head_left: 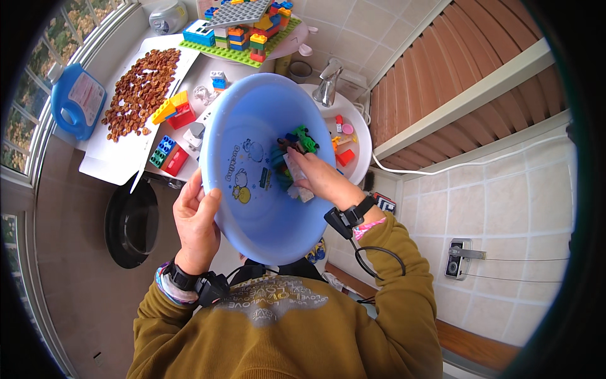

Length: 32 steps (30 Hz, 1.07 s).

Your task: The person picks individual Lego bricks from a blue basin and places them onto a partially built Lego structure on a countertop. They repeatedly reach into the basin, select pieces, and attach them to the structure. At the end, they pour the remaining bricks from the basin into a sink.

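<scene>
A light blue plastic basin with cartoon animals printed inside is tilted in front of me. My left hand grips its left rim, the thumb over the edge and the fingers outside. My right hand reaches inside, its fingers closed against a small heap of toy pieces at the basin's right side. A bright green toy piece shows beyond the fingertips, with dark pieces beside it. Under the palm lies a pale, translucent piece. Exactly what the fingers hold is hidden.
Behind the basin, a white sink holds a few small toy pieces below a faucet. Building bricks, a brick model on a green baseplate, brown dried pieces on white board and a blue jug stand leftward. A black basin is lower left.
</scene>
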{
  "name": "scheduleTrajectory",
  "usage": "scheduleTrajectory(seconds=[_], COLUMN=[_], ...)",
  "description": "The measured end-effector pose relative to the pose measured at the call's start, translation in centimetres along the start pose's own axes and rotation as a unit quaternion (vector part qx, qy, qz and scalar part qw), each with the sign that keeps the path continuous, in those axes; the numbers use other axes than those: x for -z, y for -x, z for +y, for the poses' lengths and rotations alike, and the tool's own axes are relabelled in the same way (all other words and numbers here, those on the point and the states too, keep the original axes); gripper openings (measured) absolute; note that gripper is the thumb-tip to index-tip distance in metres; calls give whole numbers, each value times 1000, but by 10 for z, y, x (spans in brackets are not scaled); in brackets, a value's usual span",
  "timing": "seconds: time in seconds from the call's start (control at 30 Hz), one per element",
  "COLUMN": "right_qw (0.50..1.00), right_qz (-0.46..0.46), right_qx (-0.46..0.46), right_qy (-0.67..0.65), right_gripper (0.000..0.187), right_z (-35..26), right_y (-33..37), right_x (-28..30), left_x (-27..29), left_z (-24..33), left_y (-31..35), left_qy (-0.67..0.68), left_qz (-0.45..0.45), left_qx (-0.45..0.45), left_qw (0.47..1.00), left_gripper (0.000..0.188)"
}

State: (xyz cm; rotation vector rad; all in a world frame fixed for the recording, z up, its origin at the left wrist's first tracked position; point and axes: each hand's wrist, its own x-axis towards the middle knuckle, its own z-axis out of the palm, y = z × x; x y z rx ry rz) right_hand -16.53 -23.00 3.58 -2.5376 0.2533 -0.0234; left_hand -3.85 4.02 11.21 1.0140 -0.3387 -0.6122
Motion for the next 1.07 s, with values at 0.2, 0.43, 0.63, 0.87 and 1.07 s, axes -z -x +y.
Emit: scheduleTrajectory(seconds=[0.2, 0.43, 0.63, 0.87, 1.07], right_qw=[995, 978, 916, 924, 922], right_qz=[92, 182, 363, 241, 249], right_qx=[20, -89, -161, -216, -170], right_qy=[-32, -57, 51, -202, -241], right_gripper=[65, 45, 41, 37, 37], right_z=[-4, 28, 46, 65, 82], right_y=[11, 41, 72, 74, 69], right_x=[2, -8, -24, -30, 3], left_x=[16, 28, 35, 27, 20], left_z=[4, 9, 11, 14, -5], left_y=[7, 9, 13, 16, 26], left_qy=[-77, -146, -176, -253, -245], left_qz=[19, 16, 42, 57, 58], left_qx=[2, 9, 55, 91, 135], left_qw=[997, 989, 982, 961, 958], left_gripper=[46, 45, 45, 52, 57])
